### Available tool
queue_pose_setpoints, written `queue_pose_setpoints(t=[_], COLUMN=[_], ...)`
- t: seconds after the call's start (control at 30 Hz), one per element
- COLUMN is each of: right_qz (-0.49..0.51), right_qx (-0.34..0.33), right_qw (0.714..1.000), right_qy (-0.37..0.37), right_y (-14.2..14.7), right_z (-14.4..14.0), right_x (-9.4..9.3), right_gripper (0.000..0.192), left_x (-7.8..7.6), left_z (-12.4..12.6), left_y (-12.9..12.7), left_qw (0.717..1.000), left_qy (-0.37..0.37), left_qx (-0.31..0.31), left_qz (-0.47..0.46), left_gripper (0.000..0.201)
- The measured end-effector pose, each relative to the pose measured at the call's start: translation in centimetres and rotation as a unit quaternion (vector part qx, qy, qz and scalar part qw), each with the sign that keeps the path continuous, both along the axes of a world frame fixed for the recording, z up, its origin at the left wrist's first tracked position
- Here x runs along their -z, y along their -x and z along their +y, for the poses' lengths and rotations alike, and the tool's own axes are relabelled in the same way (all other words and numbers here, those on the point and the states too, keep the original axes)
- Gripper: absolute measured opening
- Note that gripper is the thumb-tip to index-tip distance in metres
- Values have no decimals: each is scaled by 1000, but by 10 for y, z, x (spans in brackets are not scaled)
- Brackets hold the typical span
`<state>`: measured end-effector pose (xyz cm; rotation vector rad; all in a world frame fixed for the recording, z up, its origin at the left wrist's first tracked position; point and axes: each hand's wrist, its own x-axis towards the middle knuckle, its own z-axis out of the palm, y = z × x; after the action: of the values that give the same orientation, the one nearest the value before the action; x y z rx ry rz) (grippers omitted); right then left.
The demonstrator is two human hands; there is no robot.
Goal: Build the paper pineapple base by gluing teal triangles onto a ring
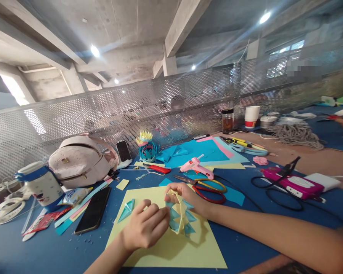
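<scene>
Both hands, left hand (145, 227) and right hand (185, 198), pinch a half-built yellow-and-blue paper ring (180, 217) over the yellow sheet (171, 251); one folded blue piece (127, 209) lies unjoined beside it.

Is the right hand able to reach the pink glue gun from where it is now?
Probably yes. The right hand holds the folded paper piece, and the pink glue gun lies just beyond it; only the scissors lie between, flat on the table.

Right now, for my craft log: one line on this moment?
left hand on folded paper piece | right hand pinches it | yellow sheet beneath
</scene>
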<state>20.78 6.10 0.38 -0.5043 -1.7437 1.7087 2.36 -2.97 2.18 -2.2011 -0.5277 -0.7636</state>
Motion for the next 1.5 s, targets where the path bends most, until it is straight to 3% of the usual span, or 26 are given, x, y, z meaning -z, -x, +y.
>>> queue_pose_setpoints(t=[0.6,0.87,1.03,1.13,1.23,1.3,1.37,1.43,1.5], right_qz=[18,7,13,11,14,17,-1,-18,-19], right_qx=[30,17,45,63,47,59,76,75,57], right_qw=[996,998,992,984,979,977,981,987,990], right_qy=[-84,-64,-121,-164,-200,-204,-178,-143,-125], right_y=[-2,-4,-3,-4,-6,-7,-7,-6,-5], right_z=[-8,-12,-9,-8,-7,-5,-3,-2,0], right_x=[-11,-17,-13,-12,-15,-17,-18,-18,-17], right_gripper=[41,35,32,31,35,40,44,45,46], left_x=[-2,-2,-2,0,4,6,8,8,9], left_z=[-1,0,0,0,3,9,15,22,27], left_y=[-4,-1,-1,-1,0,0,1,3,3], left_qw=[1000,1000,1000,999,988,958,882,750,614], left_qy=[-5,-7,-3,26,94,151,281,430,508], left_qx=[3,1,-2,-6,-6,0,-6,8,51], left_qz=[6,-1,-1,-20,-120,-245,-377,-503,-602], left_gripper=[22,20,22,24,23,20,11,12,23])
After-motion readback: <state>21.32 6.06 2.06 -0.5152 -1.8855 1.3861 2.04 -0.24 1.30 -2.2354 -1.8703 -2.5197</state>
